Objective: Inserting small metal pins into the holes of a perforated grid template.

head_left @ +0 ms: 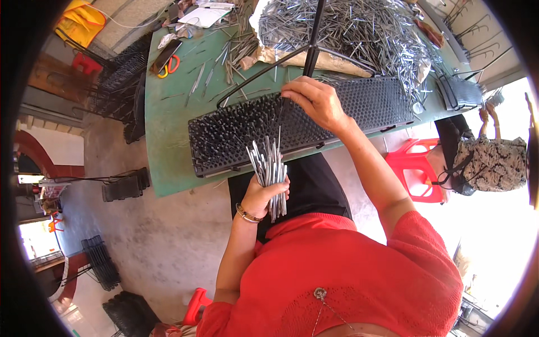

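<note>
My left hand (pixel 263 196) is wrapped round a bundle of thin silvery metal rods (pixel 273 171), held upright in front of the table edge. Above the long black perforated rack (pixel 359 104), my right hand (pixel 316 101) is closed in a pinch. A thin dark rod seems to run down from its fingertips toward the holes; its end is hard to make out. Dark rod tips (pixel 236 129) stand packed in the rack's left part, while the right part shows bare holes. A black metal bar frame (pixel 312 48) rises behind the rack.
The green table (pixel 168 129) carries a big heap of loose rods (pixel 348 28) on brown paper at the back. Orange-handled scissors (pixel 168 67) lie at the left. At the right are a red plastic stool (pixel 412 168) and a seated person (pixel 488 163). More black racks (pixel 126 185) stand leftward.
</note>
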The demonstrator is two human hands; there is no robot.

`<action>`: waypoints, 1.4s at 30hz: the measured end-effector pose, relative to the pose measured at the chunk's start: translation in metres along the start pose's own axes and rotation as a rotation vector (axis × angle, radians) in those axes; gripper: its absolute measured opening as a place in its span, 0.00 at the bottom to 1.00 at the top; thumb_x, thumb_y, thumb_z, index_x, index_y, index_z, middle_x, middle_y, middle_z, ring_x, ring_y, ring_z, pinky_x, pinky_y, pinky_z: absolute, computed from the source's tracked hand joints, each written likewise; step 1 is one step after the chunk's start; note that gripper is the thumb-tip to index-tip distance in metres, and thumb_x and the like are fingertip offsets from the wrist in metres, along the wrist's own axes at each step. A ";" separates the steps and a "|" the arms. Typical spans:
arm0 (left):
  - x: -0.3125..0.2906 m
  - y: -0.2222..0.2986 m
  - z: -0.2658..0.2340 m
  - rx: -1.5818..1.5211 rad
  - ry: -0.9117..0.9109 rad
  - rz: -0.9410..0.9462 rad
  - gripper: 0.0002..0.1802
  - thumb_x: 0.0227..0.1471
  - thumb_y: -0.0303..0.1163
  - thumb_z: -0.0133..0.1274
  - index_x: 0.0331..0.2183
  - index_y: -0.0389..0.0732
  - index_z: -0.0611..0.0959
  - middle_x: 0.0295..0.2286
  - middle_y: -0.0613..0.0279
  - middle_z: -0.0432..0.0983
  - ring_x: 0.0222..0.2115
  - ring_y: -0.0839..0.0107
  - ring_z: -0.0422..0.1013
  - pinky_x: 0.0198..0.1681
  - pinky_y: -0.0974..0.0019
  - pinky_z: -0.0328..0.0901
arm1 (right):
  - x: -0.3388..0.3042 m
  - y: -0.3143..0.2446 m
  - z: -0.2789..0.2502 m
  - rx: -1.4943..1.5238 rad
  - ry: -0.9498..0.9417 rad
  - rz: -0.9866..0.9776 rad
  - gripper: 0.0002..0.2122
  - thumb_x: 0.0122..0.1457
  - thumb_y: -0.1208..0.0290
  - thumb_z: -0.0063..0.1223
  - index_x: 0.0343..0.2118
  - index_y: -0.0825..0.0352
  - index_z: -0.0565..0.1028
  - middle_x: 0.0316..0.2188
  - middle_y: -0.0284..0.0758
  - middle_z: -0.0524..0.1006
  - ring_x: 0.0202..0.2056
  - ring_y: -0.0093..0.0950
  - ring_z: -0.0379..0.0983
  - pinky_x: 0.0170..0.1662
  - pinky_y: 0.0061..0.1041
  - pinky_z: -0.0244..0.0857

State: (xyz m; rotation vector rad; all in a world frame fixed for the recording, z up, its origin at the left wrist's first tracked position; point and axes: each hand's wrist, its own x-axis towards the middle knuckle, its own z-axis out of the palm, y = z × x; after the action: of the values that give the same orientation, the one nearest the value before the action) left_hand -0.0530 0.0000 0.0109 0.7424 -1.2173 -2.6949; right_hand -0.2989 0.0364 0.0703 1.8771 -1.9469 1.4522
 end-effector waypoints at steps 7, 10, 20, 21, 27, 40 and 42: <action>-0.001 0.006 0.006 -0.002 -0.031 -0.035 0.35 0.43 0.22 0.57 0.54 0.39 0.65 0.29 0.63 0.73 0.26 0.75 0.71 0.28 0.70 0.69 | 0.000 0.001 0.006 0.052 0.005 0.015 0.06 0.53 0.76 0.56 0.33 0.69 0.76 0.28 0.37 0.75 0.29 0.31 0.74 0.33 0.25 0.67; 0.002 0.000 0.004 -0.048 -0.032 -0.051 0.34 0.43 0.22 0.57 0.53 0.40 0.66 0.29 0.63 0.73 0.26 0.75 0.71 0.27 0.70 0.70 | 0.004 0.001 0.009 0.031 0.000 -0.003 0.06 0.52 0.77 0.56 0.33 0.69 0.76 0.27 0.37 0.75 0.28 0.32 0.73 0.32 0.26 0.67; 0.005 -0.006 0.000 -0.134 -0.066 -0.063 0.29 0.46 0.24 0.56 0.51 0.40 0.68 0.30 0.62 0.74 0.25 0.74 0.72 0.27 0.70 0.69 | -0.007 0.007 0.017 -0.127 0.011 -0.118 0.08 0.50 0.74 0.58 0.34 0.68 0.77 0.28 0.36 0.75 0.30 0.35 0.73 0.34 0.29 0.67; 0.005 -0.006 0.001 -0.138 -0.065 -0.064 0.29 0.46 0.24 0.56 0.51 0.40 0.68 0.30 0.62 0.74 0.25 0.74 0.72 0.27 0.70 0.69 | -0.009 0.006 0.017 -0.157 0.022 -0.158 0.08 0.50 0.74 0.59 0.34 0.68 0.77 0.29 0.36 0.75 0.30 0.35 0.73 0.34 0.29 0.67; 0.003 -0.001 0.004 -0.109 -0.062 -0.060 0.30 0.45 0.24 0.56 0.51 0.39 0.67 0.30 0.62 0.74 0.25 0.74 0.72 0.28 0.69 0.69 | -0.028 -0.013 0.010 -0.169 0.178 0.039 0.09 0.53 0.71 0.57 0.36 0.69 0.78 0.29 0.35 0.75 0.27 0.28 0.73 0.30 0.23 0.66; 0.007 0.000 0.008 -0.099 -0.155 -0.051 0.30 0.44 0.25 0.56 0.51 0.37 0.68 0.31 0.62 0.73 0.27 0.75 0.71 0.29 0.71 0.69 | -0.033 -0.034 -0.001 0.579 0.030 0.726 0.11 0.60 0.70 0.51 0.40 0.72 0.74 0.26 0.28 0.75 0.27 0.14 0.69 0.32 0.14 0.64; 0.008 -0.004 0.008 -0.082 -0.077 -0.108 0.28 0.45 0.26 0.57 0.49 0.37 0.70 0.31 0.62 0.74 0.28 0.75 0.71 0.30 0.71 0.69 | -0.025 -0.034 0.003 0.513 0.094 0.666 0.12 0.58 0.74 0.53 0.45 0.71 0.72 0.27 0.30 0.76 0.28 0.16 0.71 0.35 0.16 0.66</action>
State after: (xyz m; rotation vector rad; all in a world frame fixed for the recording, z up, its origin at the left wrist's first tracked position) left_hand -0.0631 0.0065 0.0093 0.7202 -1.1046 -2.8667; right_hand -0.2633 0.0593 0.0719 1.2731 -2.4580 2.3535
